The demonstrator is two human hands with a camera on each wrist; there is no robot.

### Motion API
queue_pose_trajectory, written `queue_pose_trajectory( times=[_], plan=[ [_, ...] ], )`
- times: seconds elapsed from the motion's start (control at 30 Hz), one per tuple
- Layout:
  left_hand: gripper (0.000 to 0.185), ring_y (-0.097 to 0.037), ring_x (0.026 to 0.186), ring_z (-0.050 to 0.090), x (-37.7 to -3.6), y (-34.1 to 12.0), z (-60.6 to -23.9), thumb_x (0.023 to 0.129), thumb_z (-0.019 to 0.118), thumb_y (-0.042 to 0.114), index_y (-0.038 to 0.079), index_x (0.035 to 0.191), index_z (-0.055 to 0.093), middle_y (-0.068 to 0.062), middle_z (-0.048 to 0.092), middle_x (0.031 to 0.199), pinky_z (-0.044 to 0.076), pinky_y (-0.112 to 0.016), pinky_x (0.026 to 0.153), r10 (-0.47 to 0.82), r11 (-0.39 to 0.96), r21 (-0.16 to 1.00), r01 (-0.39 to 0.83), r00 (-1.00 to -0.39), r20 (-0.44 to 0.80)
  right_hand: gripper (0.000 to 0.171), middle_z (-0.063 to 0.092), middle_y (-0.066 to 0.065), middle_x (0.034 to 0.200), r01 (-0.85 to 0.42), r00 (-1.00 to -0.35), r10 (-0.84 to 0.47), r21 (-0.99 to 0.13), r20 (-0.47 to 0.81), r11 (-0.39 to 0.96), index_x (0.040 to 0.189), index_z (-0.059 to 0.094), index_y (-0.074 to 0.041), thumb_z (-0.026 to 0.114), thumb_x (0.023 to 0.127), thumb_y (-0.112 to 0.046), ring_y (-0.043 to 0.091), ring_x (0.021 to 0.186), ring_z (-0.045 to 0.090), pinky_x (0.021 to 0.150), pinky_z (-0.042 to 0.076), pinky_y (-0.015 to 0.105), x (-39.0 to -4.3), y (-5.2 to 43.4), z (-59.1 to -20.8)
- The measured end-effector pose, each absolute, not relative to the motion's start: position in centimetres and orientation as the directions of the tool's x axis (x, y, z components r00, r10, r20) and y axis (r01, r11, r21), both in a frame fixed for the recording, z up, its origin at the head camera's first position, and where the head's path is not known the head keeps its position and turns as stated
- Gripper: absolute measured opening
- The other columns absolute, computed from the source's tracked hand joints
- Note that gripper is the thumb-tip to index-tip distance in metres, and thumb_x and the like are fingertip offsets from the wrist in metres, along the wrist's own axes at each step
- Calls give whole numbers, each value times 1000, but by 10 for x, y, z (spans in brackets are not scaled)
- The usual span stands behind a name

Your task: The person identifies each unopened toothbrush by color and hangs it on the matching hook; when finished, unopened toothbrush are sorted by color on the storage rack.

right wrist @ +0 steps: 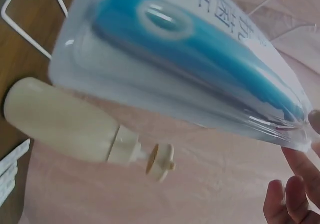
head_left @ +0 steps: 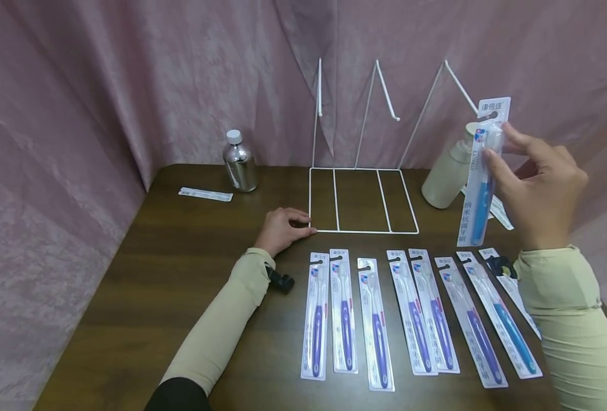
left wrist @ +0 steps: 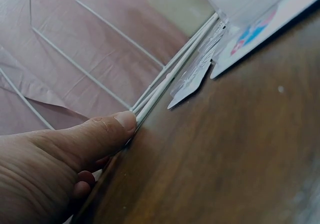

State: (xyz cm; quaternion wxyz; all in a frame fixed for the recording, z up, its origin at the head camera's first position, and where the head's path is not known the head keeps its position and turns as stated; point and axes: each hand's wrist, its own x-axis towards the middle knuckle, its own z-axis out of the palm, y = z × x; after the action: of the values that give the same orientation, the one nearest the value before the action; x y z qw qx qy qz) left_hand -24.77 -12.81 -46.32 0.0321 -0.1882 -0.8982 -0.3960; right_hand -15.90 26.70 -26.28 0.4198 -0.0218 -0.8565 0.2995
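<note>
In the head view my right hand holds up a packaged toothbrush by its upper part, thumb and fingers at the blister edges. Its blue handle points down, and it hangs close to the rack's right hook. The right wrist view shows the same blue handle behind clear plastic. My left hand pinches the front left corner of a white wire rack; its thumb lies against the wire. Three slanting hooks top the rack, and no package hangs on them.
Several packaged toothbrushes lie in a row before the rack, most with purple handles. Behind the raised package leans a beige pump bottle. A silver bottle and a white printed strip are at the back left, before a pink curtain.
</note>
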Motion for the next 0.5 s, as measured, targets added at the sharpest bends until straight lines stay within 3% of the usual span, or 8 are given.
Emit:
queue_pose_trajectory(
  times=[0.13,0.37,0.5],
  plan=[
    [29,-21,115,69,-247,-128,-464,84,91,37,16,105,87,4,79,114,49,-39,107,311,613,698,371,-925,219,41,77,3,120,-228,-630,309,-550,713,804,132,74,-33,84,93,-28,-17,66,43,67,37,10,-167,260,-267],
    [30,-20,115,69,-247,-127,-463,84,91,37,16,105,87,5,79,113,50,-37,106,322,607,700,377,-922,217,38,78,-4,117,-250,-592,360,-589,721,769,128,76,-34,84,92,-35,-14,60,45,65,41,8,-174,253,-274],
    [30,-20,114,69,-246,-129,-462,83,92,36,16,104,87,5,79,113,51,-36,105,319,597,713,369,-924,211,36,79,1,113,-296,-558,336,-560,759,774,126,78,-28,84,91,-33,-17,59,45,63,40,8,-176,252,-279]
  ],
)
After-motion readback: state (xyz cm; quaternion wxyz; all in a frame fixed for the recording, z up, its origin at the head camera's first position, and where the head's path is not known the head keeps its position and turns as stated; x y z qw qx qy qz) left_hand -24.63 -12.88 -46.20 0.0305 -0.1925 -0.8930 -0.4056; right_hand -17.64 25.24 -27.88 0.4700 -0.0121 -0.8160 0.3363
